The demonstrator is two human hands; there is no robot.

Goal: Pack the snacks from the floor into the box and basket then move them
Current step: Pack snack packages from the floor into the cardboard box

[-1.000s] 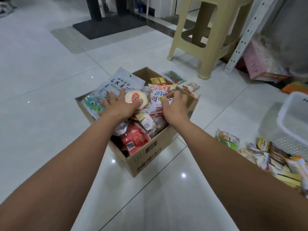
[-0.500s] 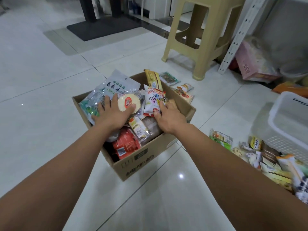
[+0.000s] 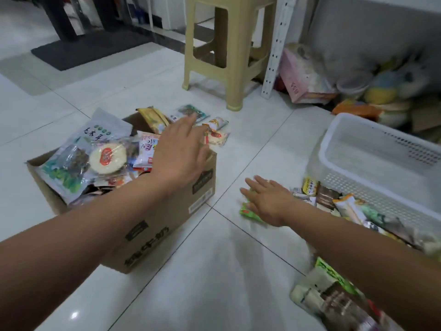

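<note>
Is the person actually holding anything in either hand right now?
No. The left hand hovers open over the box; the right hand lies flat on a green packet, not gripping it.

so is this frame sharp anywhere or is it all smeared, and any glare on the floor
Head view: right hand and the snack pile beside it are motion-smeared; the cardboard box print stays readable; a small glare spot sits on the tile floor; wide-angle bending at the edges.

My left hand covers the far right corner of the box and the packets under it. My right hand is blurred and hides most of a green packet. The basket and stool are cut by the frame edges.
</note>
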